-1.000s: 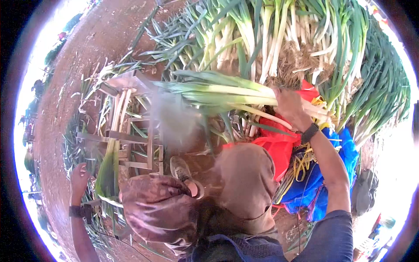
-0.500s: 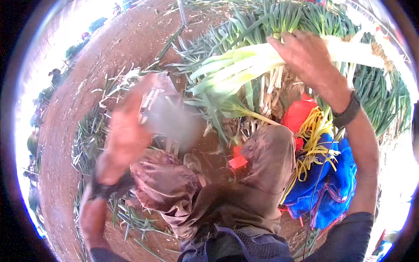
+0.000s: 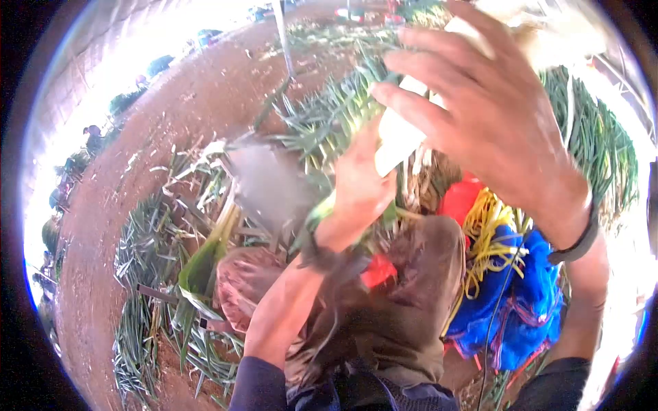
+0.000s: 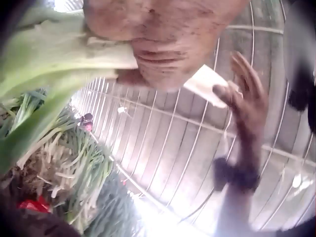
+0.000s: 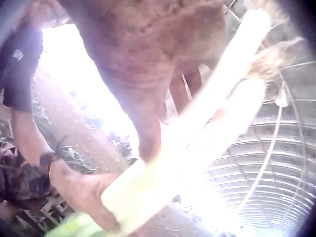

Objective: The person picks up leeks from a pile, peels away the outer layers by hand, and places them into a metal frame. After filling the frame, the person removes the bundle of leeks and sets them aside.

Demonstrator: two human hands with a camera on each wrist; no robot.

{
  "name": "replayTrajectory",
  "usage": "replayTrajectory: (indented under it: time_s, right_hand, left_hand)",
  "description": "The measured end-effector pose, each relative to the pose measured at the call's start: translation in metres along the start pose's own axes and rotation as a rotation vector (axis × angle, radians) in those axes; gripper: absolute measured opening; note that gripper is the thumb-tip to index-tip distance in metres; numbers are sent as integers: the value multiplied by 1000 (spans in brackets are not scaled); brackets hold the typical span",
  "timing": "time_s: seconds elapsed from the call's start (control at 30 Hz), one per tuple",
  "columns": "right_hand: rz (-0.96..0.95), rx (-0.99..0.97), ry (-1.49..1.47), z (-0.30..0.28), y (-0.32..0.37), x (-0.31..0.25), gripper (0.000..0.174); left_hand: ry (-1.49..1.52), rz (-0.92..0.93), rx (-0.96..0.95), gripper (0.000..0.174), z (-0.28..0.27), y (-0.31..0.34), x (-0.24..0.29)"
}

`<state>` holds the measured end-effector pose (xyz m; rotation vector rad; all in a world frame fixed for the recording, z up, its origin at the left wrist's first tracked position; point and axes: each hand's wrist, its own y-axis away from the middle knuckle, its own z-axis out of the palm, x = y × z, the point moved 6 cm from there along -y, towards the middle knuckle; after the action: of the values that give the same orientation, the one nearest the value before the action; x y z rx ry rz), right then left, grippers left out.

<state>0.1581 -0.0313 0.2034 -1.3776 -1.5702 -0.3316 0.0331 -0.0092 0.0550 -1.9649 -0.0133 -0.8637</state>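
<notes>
The left hand (image 3: 360, 188) grips the leeks (image 3: 399, 140), held slanting above the ground (image 3: 185, 113), while the right hand (image 3: 493, 109) lies along their white stalks, fingers spread wide and barely bent. The right wrist view shows the roots (image 5: 269, 61), lost to glare in the head view; the left wrist view shows broad leaves (image 4: 39, 64) emerging beside the left hand's curled fingers.

You wear dusty brown trousers (image 3: 384, 339), dark-blue sleeves (image 3: 258, 385) to either side of them, the left one bearing a pale mark (image 5: 18, 55), and dark wristbands (image 3: 581, 238).
</notes>
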Motion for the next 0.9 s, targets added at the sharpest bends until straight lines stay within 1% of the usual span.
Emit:
replayTrajectory:
  time_s: [0.03,0.07,0.13,0.17,0.2,0.23,0.27,0.3,0.37,0.4,0.43,0.47,0.5,0.53,0.57,0.6,0.63,0.67,0.7,0.73,0.8,0.87,0.9]
  right_hand:
    - [116,260,27,-11,7,10,34]
    - [161,371,24,-11,18,16,39]
    - [243,597,2,-9,40,29,49]
    - [613,656,-377,8,50,41,58]
    - [971,684,-775,43,62,47,69]
    - [973,504,-1183,107,59,45,75]
    - [949,411,-1384,135,52,40,78]
    - [939,303,-1569,163,47,33,82]
    - [639,362,-2153,152,6,-10,73]
    - [453,377,-2438,148,-3,-26,70]
    - [452,376,-2436,157,-2,-31,70]
    - [580,330,-2459,174,0,-39,60]
    - [708,280,-2481,179,-3,-43,50]
    - [709,273,-2491,178,-4,-45,50]
    - [744,229,-2449,177,-1,-49,54]
    - [787,182,-2408,176,1,-55,60]
    - [703,230,-2400,178,-1,-58,61]
    - [804,203,-2302,189,5,-63,59]
    - [761,174,-2240,196,3,-68,60]
    - [758,140,-2184,198,-1,-77,59]
    - [769,79,-2059,201,-10,-86,58]
    - [747,44,-2083,223,-5,-94,62]
    - [779,36,-2056,222,-6,-94,60]
  left_hand:
    - [128,-25,-38,42,-12,-7,0]
    - [225,-133,-171,37,-23,-9,-6]
    - [655,-302,-358,47,-32,-9,-28]
    - [944,-420,-418,49,-36,-5,-31]
    - [932,-401,-416,49,-49,-7,-25]
    - [895,-488,-506,49,-54,-4,-22]
    - [857,-579,-596,49,-56,3,-18]
    - [868,-695,-595,52,-56,11,-10]
    - [886,-728,-594,57,-49,20,-6]
    - [897,-743,-610,58,-45,27,-7]
    - [866,-662,-525,83,-42,33,-14]
    - [866,-663,-523,83,-40,37,-22]
    - [802,-623,-491,93,-43,37,-28]
    - [739,-591,-459,104,-47,38,-33]
    - [713,-598,-465,109,-48,38,-38]
    - [833,-664,-402,61,-49,38,-53]
    - [853,-651,-367,61,-51,33,-56]
    - [873,-653,-333,62,-52,30,-60]
    - [769,-631,-390,59,-52,31,-68]
    - [741,-577,-438,64,-48,34,-77]
    - [685,-463,-524,82,-41,40,-93]
    - [673,-552,-475,72,-39,38,-81]
    - [678,-568,-477,72,-38,42,-89]
